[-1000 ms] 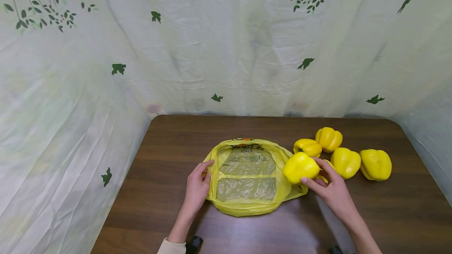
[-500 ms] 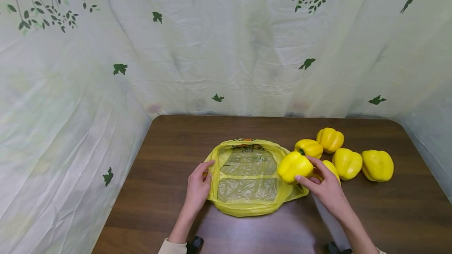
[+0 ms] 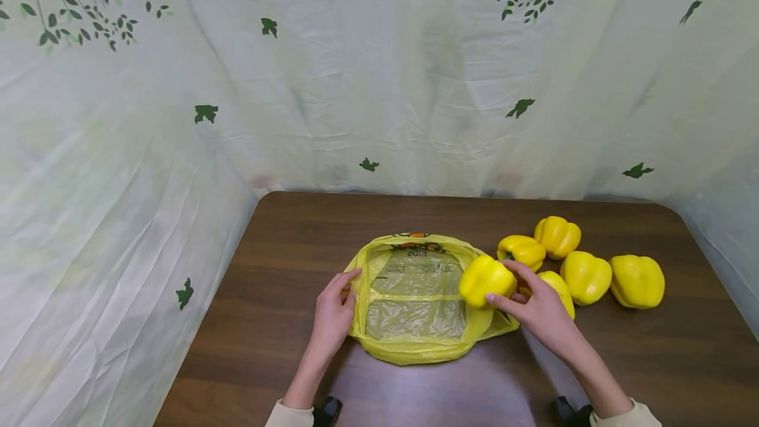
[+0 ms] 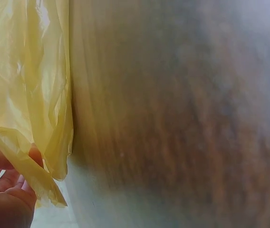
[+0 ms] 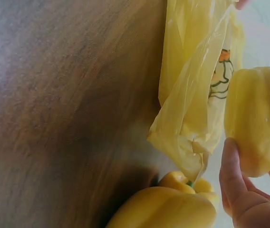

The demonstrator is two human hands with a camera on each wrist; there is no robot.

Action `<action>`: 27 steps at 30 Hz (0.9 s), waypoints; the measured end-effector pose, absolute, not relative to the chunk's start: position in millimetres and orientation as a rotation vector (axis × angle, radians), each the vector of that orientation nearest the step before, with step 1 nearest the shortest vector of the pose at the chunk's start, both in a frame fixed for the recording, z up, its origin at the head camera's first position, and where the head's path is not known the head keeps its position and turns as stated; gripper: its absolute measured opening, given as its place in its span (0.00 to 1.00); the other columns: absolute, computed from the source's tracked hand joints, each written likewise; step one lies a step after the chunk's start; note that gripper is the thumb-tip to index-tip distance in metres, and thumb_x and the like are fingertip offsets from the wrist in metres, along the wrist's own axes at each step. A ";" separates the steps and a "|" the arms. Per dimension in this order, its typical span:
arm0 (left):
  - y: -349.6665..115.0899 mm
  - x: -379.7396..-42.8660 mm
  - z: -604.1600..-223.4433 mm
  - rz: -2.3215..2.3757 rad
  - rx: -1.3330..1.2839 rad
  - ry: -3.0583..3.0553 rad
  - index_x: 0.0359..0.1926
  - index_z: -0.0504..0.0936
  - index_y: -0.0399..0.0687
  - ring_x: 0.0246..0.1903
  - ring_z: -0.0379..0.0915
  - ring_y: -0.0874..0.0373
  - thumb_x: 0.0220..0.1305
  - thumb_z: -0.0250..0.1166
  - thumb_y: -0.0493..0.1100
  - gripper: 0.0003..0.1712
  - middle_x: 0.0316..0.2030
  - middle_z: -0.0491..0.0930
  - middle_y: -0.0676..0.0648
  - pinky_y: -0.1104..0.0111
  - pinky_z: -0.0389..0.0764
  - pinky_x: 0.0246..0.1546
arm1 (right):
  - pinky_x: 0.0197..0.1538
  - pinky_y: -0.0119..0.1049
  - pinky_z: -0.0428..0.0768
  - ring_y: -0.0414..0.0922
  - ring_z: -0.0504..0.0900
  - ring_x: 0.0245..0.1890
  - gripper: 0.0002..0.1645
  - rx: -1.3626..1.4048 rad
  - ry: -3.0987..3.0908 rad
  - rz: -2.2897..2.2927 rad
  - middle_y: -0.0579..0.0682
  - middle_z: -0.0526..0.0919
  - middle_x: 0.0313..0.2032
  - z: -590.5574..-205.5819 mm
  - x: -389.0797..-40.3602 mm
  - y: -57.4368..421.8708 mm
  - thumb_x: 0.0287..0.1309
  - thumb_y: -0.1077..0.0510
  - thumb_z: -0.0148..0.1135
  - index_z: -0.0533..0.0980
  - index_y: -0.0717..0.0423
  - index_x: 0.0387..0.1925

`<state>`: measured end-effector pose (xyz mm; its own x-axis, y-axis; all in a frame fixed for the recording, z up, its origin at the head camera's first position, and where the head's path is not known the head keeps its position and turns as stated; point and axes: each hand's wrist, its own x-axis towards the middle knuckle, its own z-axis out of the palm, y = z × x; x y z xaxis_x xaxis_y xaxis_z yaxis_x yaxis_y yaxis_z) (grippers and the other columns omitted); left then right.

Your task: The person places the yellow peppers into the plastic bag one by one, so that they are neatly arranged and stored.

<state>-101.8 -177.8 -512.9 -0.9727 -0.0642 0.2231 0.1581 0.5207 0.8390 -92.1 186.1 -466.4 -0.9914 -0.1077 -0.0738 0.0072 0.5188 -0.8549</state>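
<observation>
A yellow plastic bag (image 3: 415,351) lies on the table with its wide mouth facing up; the see-through bottom shows inside. My left hand (image 3: 333,308) pinches the left side of the bag's rim, and the left wrist view shows the bag's edge (image 4: 40,175) between thumb and fingers. In my right hand (image 3: 542,312) a yellow bell pepper (image 3: 486,281) is gripped between thumb and fingertips, above the right part of the bag's rim. In the right wrist view that bell pepper (image 5: 257,118) is off the table, beside the printed bag (image 5: 192,95).
Several more yellow bell peppers lie right of the bag: one at the back (image 3: 557,237), one near the rim (image 3: 522,252), one in the middle (image 3: 586,278), one far right (image 3: 637,281), and one partly behind my right hand (image 3: 559,290). A patterned curtain (image 3: 379,84) hangs behind the table (image 3: 284,229).
My right hand has carried the bell pepper leftward, further over the bag's right rim. More of the pepper behind that hand shows now. The left hand keeps its hold on the rim.
</observation>
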 end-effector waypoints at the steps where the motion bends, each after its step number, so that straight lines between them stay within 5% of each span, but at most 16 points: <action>1: -177.6 -102.0 -513.0 -1.433 -0.083 -2.535 0.53 0.83 0.42 0.39 0.75 0.53 0.58 0.58 0.21 0.25 0.45 0.81 0.48 0.63 0.78 0.39 | 0.46 0.38 0.80 0.52 0.79 0.47 0.48 -0.098 2.644 -1.466 0.62 0.75 0.57 -466.6 -93.0 185.5 0.54 0.38 0.70 0.64 0.56 0.69; 27: -178.3 -101.5 -513.7 -1.406 -0.108 -2.532 0.53 0.83 0.42 0.38 0.74 0.53 0.56 0.58 0.20 0.26 0.45 0.82 0.49 0.63 0.77 0.39 | 0.45 0.43 0.79 0.49 0.78 0.45 0.44 -0.292 2.599 -1.387 0.53 0.75 0.57 -464.8 -110.6 162.7 0.51 0.36 0.71 0.68 0.47 0.66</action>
